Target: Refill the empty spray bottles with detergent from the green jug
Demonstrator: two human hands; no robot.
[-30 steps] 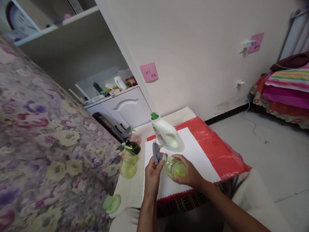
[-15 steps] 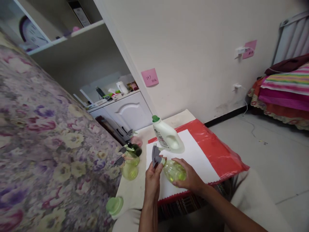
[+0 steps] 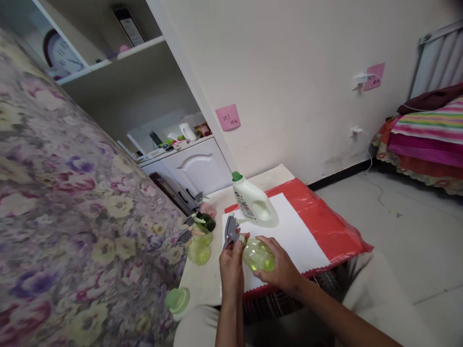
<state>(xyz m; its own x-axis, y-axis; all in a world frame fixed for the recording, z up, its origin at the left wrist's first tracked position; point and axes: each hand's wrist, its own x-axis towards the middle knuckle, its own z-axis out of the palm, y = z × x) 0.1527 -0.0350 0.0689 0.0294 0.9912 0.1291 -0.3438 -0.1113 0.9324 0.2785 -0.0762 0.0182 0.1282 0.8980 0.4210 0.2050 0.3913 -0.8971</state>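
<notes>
My right hand (image 3: 278, 267) is wrapped round the body of a clear yellow-green spray bottle (image 3: 257, 255), held tilted above the white sheet (image 3: 289, 236). My left hand (image 3: 230, 265) pinches the bottle's grey trigger head (image 3: 230, 230) at the neck. Just behind stands a white jug with a green cap (image 3: 253, 202), on the same sheet.
The low table (image 3: 267, 174) carries a red plastic cover (image 3: 325, 221). Other green spray bottles (image 3: 199, 236) stand at its left edge, and a green lid (image 3: 178, 300) lies nearer me. A floral fabric (image 3: 72, 217) fills the left. White cabinet (image 3: 195, 166) behind, a bed (image 3: 427, 135) at right.
The camera shifted slightly, so the scene slid right and down. Both hands stay on the spray bottle, with the left hand's grip on the trigger head turned a little.
</notes>
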